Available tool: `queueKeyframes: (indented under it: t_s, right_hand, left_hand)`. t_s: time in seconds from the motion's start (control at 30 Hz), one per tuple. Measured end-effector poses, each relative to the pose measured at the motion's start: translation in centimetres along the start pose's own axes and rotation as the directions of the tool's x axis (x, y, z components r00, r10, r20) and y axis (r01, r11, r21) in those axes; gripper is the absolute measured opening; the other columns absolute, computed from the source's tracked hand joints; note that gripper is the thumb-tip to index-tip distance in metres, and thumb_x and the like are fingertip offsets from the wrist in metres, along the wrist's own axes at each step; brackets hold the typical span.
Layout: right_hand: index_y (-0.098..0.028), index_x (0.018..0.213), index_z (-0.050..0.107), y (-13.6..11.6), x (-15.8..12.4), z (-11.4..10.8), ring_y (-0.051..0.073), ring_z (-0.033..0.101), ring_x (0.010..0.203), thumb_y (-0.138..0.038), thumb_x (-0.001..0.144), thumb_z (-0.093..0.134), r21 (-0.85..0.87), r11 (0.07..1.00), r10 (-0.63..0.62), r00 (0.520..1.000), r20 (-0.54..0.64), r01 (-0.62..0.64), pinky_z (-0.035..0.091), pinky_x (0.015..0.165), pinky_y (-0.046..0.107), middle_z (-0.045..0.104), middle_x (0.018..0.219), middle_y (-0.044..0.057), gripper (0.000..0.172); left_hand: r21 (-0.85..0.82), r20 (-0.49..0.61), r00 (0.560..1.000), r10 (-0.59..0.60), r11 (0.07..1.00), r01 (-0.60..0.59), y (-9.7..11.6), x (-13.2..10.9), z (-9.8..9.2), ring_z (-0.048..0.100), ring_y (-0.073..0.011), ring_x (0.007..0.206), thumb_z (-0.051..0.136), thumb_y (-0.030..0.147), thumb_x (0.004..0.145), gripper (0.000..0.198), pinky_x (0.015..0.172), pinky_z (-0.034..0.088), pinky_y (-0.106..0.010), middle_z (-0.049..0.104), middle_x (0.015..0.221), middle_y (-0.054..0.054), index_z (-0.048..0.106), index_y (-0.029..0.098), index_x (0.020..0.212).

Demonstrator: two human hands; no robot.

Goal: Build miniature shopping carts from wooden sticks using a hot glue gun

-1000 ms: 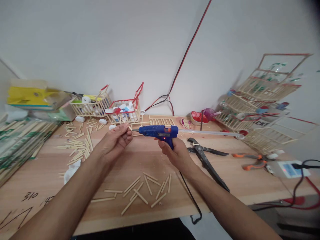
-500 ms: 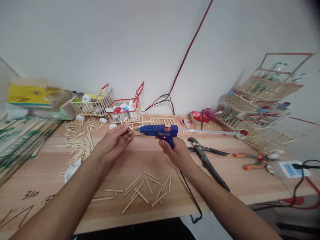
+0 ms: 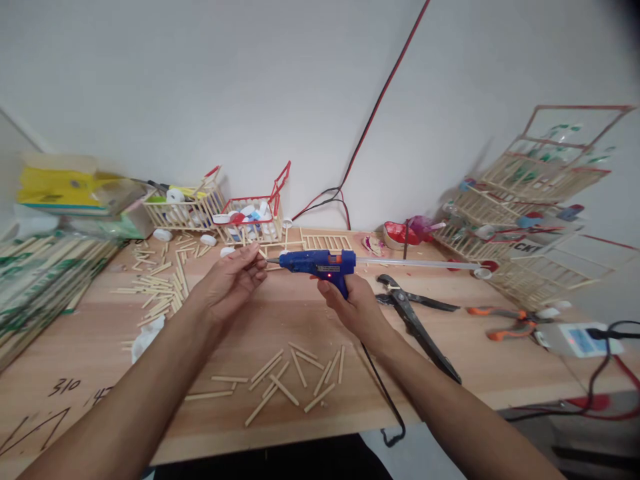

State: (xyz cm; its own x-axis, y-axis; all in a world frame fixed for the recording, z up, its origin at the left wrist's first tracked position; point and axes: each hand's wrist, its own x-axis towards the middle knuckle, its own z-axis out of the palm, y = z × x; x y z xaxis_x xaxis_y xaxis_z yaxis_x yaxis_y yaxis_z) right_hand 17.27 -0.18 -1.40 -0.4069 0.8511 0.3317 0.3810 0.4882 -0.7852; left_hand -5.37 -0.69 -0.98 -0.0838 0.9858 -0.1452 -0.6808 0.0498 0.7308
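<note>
My right hand [image 3: 353,303] is wrapped round the handle of a blue hot glue gun [image 3: 313,261], whose small red light is lit. A long clear glue stick [image 3: 415,263] juts from its back end. My left hand [image 3: 237,270] pinches a short wooden stick [image 3: 263,253] between thumb and fingers, partly hidden by them. The gun's nozzle points left at that stick, very close to it; whether they touch I cannot tell. Below both hands, several loose wooden sticks [image 3: 283,390] lie scattered on the wooden table [image 3: 200,433].
Small stick-built carts [image 3: 253,220] filled with bottle caps stand at the back, near a flat stick frame [image 3: 326,241]. Black pliers [image 3: 417,327], orange-handled pliers [image 3: 515,323] and a tall stick rack [image 3: 530,200] are on the right. Bundled sticks [image 3: 55,280] lie left. The gun's cord [image 3: 383,390] hangs over the front edge.
The view has shifted very slightly. Both hands keep their grip, and the nozzle stays at the stick in my left hand.
</note>
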Motion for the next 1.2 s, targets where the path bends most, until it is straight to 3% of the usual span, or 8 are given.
queueKeyframes:
  t_s: [0.73, 1.2]
  right_hand:
    - [-0.016, 0.088, 0.065, 0.00, 0.11, -0.24, 0.015, 0.051, 0.059, -0.060, 0.091, 0.046, -0.047, 0.999, -0.007, 0.999, -0.033, 0.005, 0.037, 0.054, 0.024, 0.056, 0.062, 0.002, 0.048]
    - [-0.014, 0.093, 0.067, -0.09, 0.06, -0.08, 0.014, 0.052, 0.061, -0.057, 0.091, 0.047, -0.053, 0.999, -0.005, 1.000, -0.030, 0.003, 0.037, 0.055, 0.023, 0.061, 0.068, 0.003, 0.047]
  left_hand:
    - [0.049, 0.016, 1.000, -0.019, 0.999, 0.019, 0.06, -0.33, 0.33, 0.057, -0.0094, 0.063, 0.081, 0.015, 0.068, 0.017, 0.052, 0.046, -0.018, 0.060, 0.064, -0.001, 0.064, 0.011, 0.069]
    - [0.035, -0.014, 0.998, 0.064, 0.997, -0.064, -0.02, -0.01, 0.23, 0.058, -0.0084, 0.061, 0.079, 0.014, 0.070, 0.014, 0.056, 0.047, -0.018, 0.063, 0.063, 0.000, 0.065, 0.012, 0.070]
